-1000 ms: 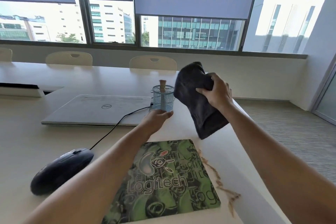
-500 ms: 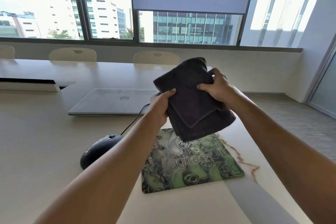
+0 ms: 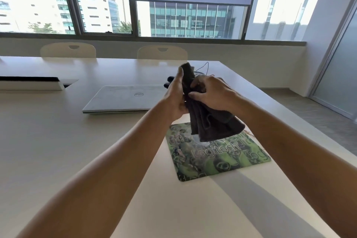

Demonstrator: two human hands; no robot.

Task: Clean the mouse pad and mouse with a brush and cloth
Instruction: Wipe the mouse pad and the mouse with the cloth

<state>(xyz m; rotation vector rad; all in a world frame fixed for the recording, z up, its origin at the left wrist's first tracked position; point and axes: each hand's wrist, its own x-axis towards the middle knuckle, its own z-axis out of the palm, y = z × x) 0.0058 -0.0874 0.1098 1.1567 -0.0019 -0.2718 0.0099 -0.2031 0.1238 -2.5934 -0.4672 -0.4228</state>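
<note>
A closed silver laptop (image 3: 123,100) lies flat toward the left of a smooth, pale table (image 3: 58,141), with broad bare surface in front of it. At centre, a person's left hand (image 3: 176,96) and right hand (image 3: 210,94) both grip a dark, soft cloth (image 3: 212,123), bunched between them and hanging in loose folds over the far end of the mouse pad (image 3: 222,160). The thin, rectangular, green-printed pad lies flat near the table's straight right edge, with grey flooring beyond.

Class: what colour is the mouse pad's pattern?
The mouse pad is mottled green with pale Logitech lettering; head view.
</note>
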